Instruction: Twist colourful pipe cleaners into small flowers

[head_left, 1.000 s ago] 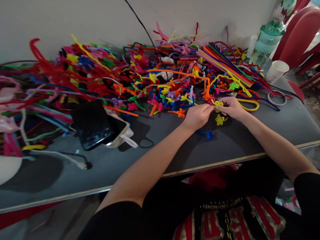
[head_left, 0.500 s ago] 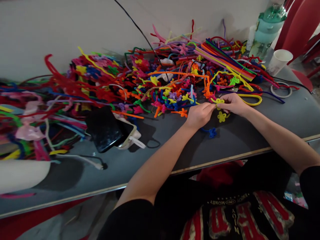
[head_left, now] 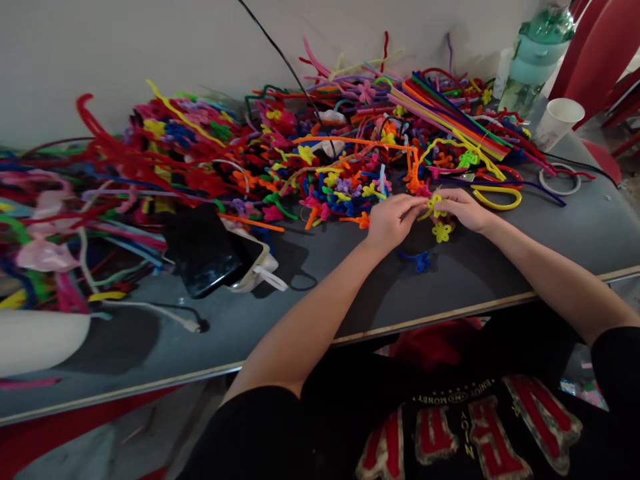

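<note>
My left hand (head_left: 391, 220) and my right hand (head_left: 463, 208) meet above the table, with a yellow pipe-cleaner flower (head_left: 435, 205) pinched between their fingertips. Just below it lies a second yellow pipe-cleaner flower (head_left: 442, 232); whether the two are joined, I cannot tell. A blue pipe-cleaner flower (head_left: 421, 261) rests on the table nearer to me. Behind my hands, an orange pipe-cleaner piece (head_left: 413, 175) stands out from the heap.
A long heap of coloured pipe cleaners (head_left: 200, 167) runs along the wall. A black phone (head_left: 203, 250) lies to the left. At the right are scissors with yellow and red handles (head_left: 505, 203), a tape roll (head_left: 559, 180), a paper cup (head_left: 560, 123) and a green bottle (head_left: 537, 57).
My left hand has drawn slightly back to the left and its fingers look more stretched toward the yellow flower. My right hand keeps its place. The view has shifted a little.
</note>
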A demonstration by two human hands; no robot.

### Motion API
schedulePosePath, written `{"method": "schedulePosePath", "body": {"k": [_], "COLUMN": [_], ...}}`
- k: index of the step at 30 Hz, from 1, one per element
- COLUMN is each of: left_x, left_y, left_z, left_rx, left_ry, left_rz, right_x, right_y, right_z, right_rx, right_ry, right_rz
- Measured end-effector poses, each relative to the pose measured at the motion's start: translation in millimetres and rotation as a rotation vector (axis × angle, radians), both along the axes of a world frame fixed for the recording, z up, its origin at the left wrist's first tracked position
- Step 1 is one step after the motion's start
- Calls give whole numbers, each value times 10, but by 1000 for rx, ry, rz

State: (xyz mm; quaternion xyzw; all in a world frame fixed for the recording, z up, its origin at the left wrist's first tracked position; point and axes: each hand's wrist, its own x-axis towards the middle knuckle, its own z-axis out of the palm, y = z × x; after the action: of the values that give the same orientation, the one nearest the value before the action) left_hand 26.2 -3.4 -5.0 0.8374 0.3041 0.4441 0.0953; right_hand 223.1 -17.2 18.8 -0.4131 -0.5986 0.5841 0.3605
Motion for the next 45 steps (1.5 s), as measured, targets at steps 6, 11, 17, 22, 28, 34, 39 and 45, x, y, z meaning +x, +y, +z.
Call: {"method": "schedulePosePath", "body": {"k": [6,11,17,22,28,34,39,45], "left_x": [39,28,20,35,60,62,21,-12], "left_y": [-14,30,37,19,-7,-21,-44,-84], "left_z": [-47,-95,-72,-43,-5,34,72,38], "left_rx": [-28,120,205,274,348,421,437,427], "left_ry": [-26,197,271,203,241,253,238,307], "left_rz": [9,-32,-114,-136,-116,-132,-59,125], "right_x": [27,38,43,53,59,73,18,-86], "right_y": [6,22,19,61,97,92,67,36], "right_z": [-13,-13,29,-32,-72,-55,-72,-93], "right_rx": [27,-23,-14,10,29,29,8,108], "right_ry": [20,26,70,82,24,9,44,30], "right_rz": [38,86,202,236,195,223,109,-93]}}
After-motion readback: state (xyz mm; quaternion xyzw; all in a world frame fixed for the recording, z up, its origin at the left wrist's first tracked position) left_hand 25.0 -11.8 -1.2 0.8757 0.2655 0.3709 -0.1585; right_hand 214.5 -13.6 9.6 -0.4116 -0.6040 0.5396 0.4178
